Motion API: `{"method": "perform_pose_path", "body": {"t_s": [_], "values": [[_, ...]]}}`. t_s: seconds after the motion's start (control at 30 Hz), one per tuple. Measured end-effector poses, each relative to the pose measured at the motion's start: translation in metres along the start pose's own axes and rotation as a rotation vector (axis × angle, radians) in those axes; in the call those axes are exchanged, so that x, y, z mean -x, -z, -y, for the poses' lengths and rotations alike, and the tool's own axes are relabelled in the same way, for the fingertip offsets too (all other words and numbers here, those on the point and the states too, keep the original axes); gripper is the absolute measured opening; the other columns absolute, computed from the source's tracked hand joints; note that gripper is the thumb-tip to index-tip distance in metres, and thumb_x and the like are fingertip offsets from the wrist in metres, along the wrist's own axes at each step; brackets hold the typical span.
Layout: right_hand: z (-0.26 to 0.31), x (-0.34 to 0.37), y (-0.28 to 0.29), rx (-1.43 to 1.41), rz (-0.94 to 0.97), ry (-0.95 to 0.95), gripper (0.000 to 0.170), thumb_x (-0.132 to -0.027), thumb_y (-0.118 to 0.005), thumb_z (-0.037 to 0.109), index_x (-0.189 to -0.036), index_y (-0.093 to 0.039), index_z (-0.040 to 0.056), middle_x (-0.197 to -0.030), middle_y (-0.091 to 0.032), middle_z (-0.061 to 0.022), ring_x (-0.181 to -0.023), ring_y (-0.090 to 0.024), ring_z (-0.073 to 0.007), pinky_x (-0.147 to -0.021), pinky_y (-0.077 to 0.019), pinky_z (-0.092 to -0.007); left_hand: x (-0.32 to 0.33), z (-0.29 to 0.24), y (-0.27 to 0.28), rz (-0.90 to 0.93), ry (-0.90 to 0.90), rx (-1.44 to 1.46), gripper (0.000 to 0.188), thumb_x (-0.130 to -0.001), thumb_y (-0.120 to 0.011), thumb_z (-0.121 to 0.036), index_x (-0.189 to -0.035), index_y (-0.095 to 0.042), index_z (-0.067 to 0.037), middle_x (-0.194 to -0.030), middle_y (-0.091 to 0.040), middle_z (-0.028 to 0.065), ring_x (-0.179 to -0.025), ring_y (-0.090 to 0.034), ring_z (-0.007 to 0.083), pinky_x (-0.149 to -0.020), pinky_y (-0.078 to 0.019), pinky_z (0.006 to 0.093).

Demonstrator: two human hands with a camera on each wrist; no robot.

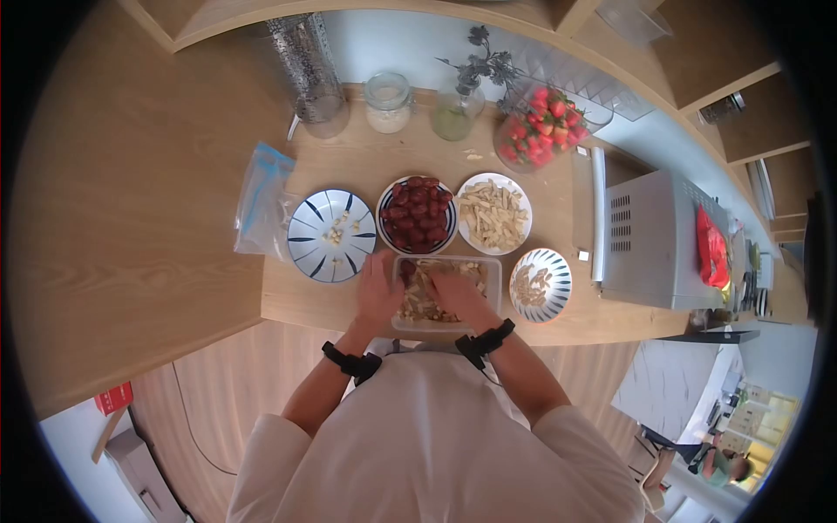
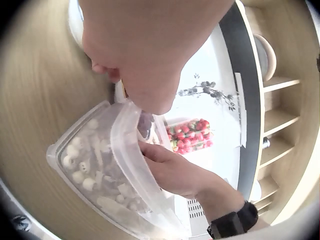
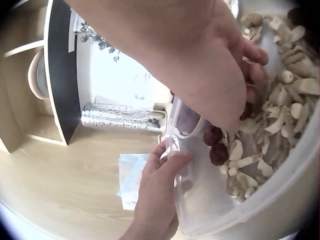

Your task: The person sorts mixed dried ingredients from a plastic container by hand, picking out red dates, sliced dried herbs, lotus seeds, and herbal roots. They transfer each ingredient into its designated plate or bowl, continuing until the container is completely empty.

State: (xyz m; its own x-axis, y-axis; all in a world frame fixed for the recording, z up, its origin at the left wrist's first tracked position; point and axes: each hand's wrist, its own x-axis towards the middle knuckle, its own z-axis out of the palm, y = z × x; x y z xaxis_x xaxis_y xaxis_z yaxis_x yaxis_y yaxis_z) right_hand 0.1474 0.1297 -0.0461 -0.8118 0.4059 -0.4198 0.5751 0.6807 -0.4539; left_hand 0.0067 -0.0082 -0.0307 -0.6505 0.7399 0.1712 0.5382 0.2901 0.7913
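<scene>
My left hand (image 1: 377,283) is at the left end of the clear plastic container (image 1: 496,283), thumb over the rim and fingers outside, pinching its wall. My right hand (image 1: 458,292) reaches down inside the container with its fingers bent; a red date shows right by them, but I cannot tell whether I have hold of it. Two more red dates (image 3: 218,154) lie inside the container, near the end my left hand holds, touching a bed of pale slices (image 3: 300,85) mixed with small round white pieces. The container sits on the wooden table (image 1: 418,161), close to my shirt (image 1: 423,427). Just beyond the container stands a bowl (image 1: 381,213) heaped with red dates, and beyond its right part a white plate (image 1: 527,209) of pale strips (image 1: 493,218). Left of the container is a blue-striped plate (image 1: 314,218) with a few small pale pieces (image 1: 336,234); farther left lies a zip bag (image 1: 261,205). Right of the container is a striped bowl (image 1: 561,292) with light brown slices (image 1: 532,283). Well beyond the container stand a glass jar (image 1: 387,103) and a clear tub of strawberries (image 1: 545,131).
</scene>
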Motion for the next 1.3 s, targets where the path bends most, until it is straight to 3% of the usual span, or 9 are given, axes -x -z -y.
{"method": "perform_pose_path", "body": {"t_s": [0.1,0.2,0.3,0.53,0.67,0.77,0.83,1.03,1.3], "values": [[0.001,-0.006,0.005,-0.028,0.067,-0.011,0.033,-0.097,-0.047,0.033,-0.106,-0.061,0.0038,-0.096,-0.07,-0.0208,-0.091,-0.068,-0.0407,-0.078,-0.0529,-0.0535,-0.013,-0.01,0.002,0.061,-0.128,-0.09,0.042,-0.076,-0.068,-0.009,-0.117,-0.057,-0.01,-0.119,-0.053,0.0152,-0.111,-0.052,0.0378,-0.094,-0.0423,0.0461],[0.001,-0.009,0.01,-0.047,0.099,-0.025,0.033,-0.096,-0.048,0.032,-0.108,-0.061,0.0035,-0.1,-0.07,-0.0208,-0.093,-0.068,-0.0409,-0.08,-0.0526,-0.0534,-0.026,-0.025,-0.001,0.113,-0.298,-0.095,0.031,-0.077,-0.067,-0.009,-0.107,-0.06,-0.01,-0.11,-0.056,0.0095,-0.106,-0.054,0.0322,-0.091,-0.042,0.0454],[-0.003,-0.013,0.004,-0.053,0.102,-0.002,0.033,-0.094,-0.049,0.03,-0.109,-0.061,0.0035,-0.106,-0.069,-0.0207,-0.097,-0.067,-0.0406,-0.081,-0.052,-0.0527,-0.033,-0.027,-0.007,0.227,-0.316,-0.135,0.021,-0.077,-0.068,-0.006,-0.096,-0.061,-0.01,-0.105,-0.057,0.0065,-0.104,-0.055,0.0301,-0.088,-0.0431,0.0433],[0.004,0.01,0.027,-0.183,0.119,0.025,0.034,-0.089,-0.059,0.026,-0.115,-0.058,0.004,-0.105,-0.069,-0.0207,-0.099,-0.067,-0.039,-0.081,-0.052,-0.0492,-0.037,-0.005,-0.023,0.209,-0.359,-0.073,0.014,-0.079,-0.066,-0.007,-0.089,-0.058,-0.012,-0.099,-0.056,0.0032,-0.097,-0.055,0.0281,-0.082,-0.041,0.0435],[-0.003,0.019,0.043,-0.245,0.195,0.056,0.034,-0.087,-0.066,0.028,-0.11,-0.058,0.0044,-0.101,-0.07,-0.0193,-0.095,-0.067,-0.0383,-0.08,-0.0515,-0.0472,-0.035,-0.003,-0.027,0.175,-0.316,-0.031,0.013,-0.08,-0.066,-0.007,-0.09,-0.059,-0.012,-0.098,-0.057,0.0037,-0.095,-0.055,0.0288,-0.08,-0.0418,0.0434],[0.012,0.021,0.085,-0.36,0.145,0.046,0.033,-0.085,-0.071,0.027,-0.105,-0.057,0.0043,-0.095,-0.069,-0.0177,-0.091,-0.068,-0.0351,-0.077,-0.0518,-0.045,-0.036,-0.002,-0.029,0.169,-0.279,0.005,0.011,-0.081,-0.066,-0.007,-0.089,-0.06,-0.011,-0.097,-0.058,0.0042,-0.094,-0.056,0.0292,-0.08,-0.0421,0.0433],[0.008,0.01,0.098,-0.484,-0.094,0.159,0.03,-0.083,-0.074,0.022,-0.102,-0.058,0.0049,-0.09,-0.068,-0.0155,-0.086,-0.068,-0.0321,-0.074,-0.0524,-0.0421,-0.036,-0.002,-0.028,0.174,-0.268,0.016,0.01,-0.081,-0.066,-0.007,-0.088,-0.06,-0.011,-0.096,-0.058,0.0044,-0.094,-0.056,0.0293,-0.08,-0.0421,0.0433],[0.001,-0.046,0.107,-0.369,-0.464,0.097,0.025,-0.085,-0.072,0.018,-0.102,-0.058,0.0059,-0.086,-0.068,-0.0129,-0.084,-0.068,-0.0335,-0.072,-0.053,-0.0435,-0.038,-0.006,-0.024,0.213,-0.255,0.052,0.009,-0.082,-0.064,-0.005,-0.088,-0.06,-0.01,-0.097,-0.059,0.0058,-0.094,-0.056,0.0307,-0.082,-0.0425,0.0444],[0.013,-0.089,0.099,-0.229,-0.613,-0.081,0.031,-0.084,-0.074,0.022,-0.107,-0.061,0.0071,-0.091,-0.069,-0.0116,-0.087,-0.069,-0.0321,-0.074,-0.0539,-0.0422,-0.038,-0.008,-0.024,0.176,-0.277,0.055,0.014,-0.079,-0.064,0.002,-0.086,-0.057,-0.008,-0.096,-0.059,0.0069,-0.093,-0.057,0.0316,-0.079,-0.0448,0.043]]}}
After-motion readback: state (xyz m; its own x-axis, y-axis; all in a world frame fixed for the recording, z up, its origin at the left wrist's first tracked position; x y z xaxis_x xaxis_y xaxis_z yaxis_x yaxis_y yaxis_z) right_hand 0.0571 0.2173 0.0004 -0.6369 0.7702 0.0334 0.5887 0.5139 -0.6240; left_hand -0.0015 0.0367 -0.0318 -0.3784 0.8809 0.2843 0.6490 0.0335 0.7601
